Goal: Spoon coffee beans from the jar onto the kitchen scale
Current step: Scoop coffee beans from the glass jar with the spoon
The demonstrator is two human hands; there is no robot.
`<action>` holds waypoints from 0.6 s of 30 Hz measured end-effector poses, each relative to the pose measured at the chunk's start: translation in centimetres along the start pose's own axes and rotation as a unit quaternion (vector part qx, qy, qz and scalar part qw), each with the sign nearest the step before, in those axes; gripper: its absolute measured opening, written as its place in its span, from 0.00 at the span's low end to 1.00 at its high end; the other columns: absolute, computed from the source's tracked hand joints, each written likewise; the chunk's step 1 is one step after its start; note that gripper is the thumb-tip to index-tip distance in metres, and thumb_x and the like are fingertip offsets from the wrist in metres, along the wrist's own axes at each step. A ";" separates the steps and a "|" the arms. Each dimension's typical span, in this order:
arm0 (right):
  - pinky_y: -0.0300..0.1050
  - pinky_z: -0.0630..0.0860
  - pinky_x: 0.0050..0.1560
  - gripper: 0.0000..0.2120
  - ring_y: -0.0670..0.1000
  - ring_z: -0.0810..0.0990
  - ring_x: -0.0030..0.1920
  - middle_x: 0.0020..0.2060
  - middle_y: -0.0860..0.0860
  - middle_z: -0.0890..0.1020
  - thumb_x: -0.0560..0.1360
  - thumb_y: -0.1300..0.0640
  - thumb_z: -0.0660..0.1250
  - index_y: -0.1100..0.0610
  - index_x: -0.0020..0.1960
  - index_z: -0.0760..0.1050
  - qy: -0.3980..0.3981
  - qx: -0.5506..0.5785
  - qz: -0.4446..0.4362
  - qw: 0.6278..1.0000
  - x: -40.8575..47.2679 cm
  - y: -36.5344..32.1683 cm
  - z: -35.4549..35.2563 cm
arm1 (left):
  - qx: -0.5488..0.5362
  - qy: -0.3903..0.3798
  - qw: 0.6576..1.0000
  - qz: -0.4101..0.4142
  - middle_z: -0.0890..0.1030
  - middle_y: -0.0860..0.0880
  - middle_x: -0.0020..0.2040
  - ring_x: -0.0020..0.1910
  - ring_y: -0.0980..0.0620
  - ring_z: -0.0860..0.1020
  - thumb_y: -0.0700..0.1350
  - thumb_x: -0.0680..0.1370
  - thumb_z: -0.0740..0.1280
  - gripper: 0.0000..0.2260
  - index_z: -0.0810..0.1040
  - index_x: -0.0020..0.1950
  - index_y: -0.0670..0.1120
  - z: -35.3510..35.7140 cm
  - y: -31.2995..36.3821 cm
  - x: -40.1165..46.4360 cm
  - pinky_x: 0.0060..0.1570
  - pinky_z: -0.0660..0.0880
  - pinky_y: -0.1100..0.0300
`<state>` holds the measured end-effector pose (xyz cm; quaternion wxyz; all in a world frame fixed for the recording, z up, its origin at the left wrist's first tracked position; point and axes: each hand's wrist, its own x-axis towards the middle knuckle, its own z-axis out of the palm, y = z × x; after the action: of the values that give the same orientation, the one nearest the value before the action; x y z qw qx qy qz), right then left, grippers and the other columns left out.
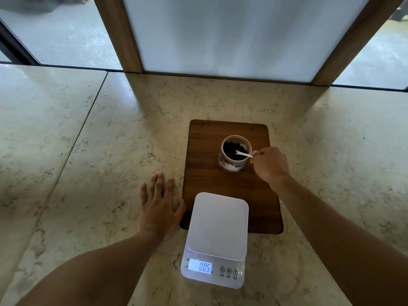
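Note:
An open clear jar of dark coffee beans stands upright on a dark wooden board. My right hand is just right of the jar and pinches the handle of a small white spoon, whose bowl dips among the beans. A white kitchen scale sits in front, overlapping the board's near edge; its platform is bare and its lit display reads 005. My left hand lies flat on the counter, fingers spread, thumb beside the board's left edge.
The marble counter stretches wide on both sides. A frosted panel in a wooden frame stands at the counter's back, behind the board. Glass and a floor beyond show at both far corners.

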<state>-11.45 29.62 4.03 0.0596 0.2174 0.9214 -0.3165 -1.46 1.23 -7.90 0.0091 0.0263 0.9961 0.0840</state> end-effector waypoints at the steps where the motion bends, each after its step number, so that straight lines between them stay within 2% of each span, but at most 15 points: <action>1: 0.47 0.73 0.35 0.18 0.53 0.78 0.33 0.35 0.57 0.83 0.80 0.53 0.61 0.61 0.41 0.83 -0.001 0.002 0.002 1.000 0.0 0.0 0.0 | 0.000 -0.001 1.000 -0.001 0.55 0.39 0.80 0.80 0.42 0.47 0.63 0.78 0.51 0.34 0.59 0.79 0.46 -0.1 0.0 0.0 0.76 0.48 0.38; 4: 0.48 0.73 0.36 0.18 0.53 0.77 0.33 0.35 0.57 0.83 0.80 0.52 0.61 0.61 0.42 0.83 -0.002 0.005 0.004 1.000 -0.1 0.0 0.0 | -0.002 -0.001 1.000 -0.001 0.55 0.39 0.80 0.80 0.42 0.47 0.63 0.77 0.50 0.34 0.59 0.79 0.45 -0.2 0.1 0.0 0.76 0.48 0.38; 12: 0.45 0.71 0.35 0.17 0.53 0.77 0.34 0.38 0.58 0.83 0.81 0.53 0.60 0.61 0.43 0.83 0.000 0.027 0.020 0.999 -0.6 0.2 -0.6 | 0.001 -0.009 1.000 0.000 0.54 0.39 0.81 0.80 0.42 0.46 0.64 0.77 0.48 0.35 0.58 0.80 0.46 -0.5 0.0 0.0 0.76 0.47 0.38; 18: 0.48 0.73 0.38 0.16 0.55 0.79 0.37 0.38 0.58 0.83 0.81 0.54 0.61 0.61 0.44 0.84 0.010 0.049 0.012 0.999 -1.2 0.5 -1.5 | -0.005 -0.007 1.000 0.000 0.55 0.39 0.81 0.80 0.41 0.47 0.64 0.77 0.49 0.35 0.59 0.79 0.46 -0.5 0.1 0.0 0.76 0.48 0.38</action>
<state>-10.15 30.45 5.28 0.0436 0.2344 0.9027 -0.3583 -1.49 1.25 -7.40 0.0164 0.0274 0.9955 0.0889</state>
